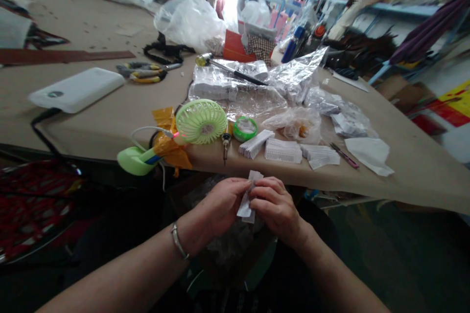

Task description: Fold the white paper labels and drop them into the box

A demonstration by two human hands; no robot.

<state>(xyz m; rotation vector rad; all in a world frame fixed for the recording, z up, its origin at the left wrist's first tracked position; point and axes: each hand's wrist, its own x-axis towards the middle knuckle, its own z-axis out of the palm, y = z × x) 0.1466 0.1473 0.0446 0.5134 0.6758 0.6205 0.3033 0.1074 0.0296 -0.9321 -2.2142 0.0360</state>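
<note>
Both of my hands meet just below the table's front edge, pinching one small white paper label (248,199) between them. My left hand (220,205) is closed on its left side; a metal bangle sits on that wrist. My right hand (276,205) is closed on its right side, fingers curled over the label. On the table right above them lie three stacks of similar white labels (282,150).
A green hand fan (200,121) wrapped with yellow tape stands at the table edge, beside a soldering-type tool (225,145) and a green tape roll (245,128). Clear plastic bags (293,78), a white power bank (77,89), pliers (145,72) and a pen (344,155) lie around. A person stands far back.
</note>
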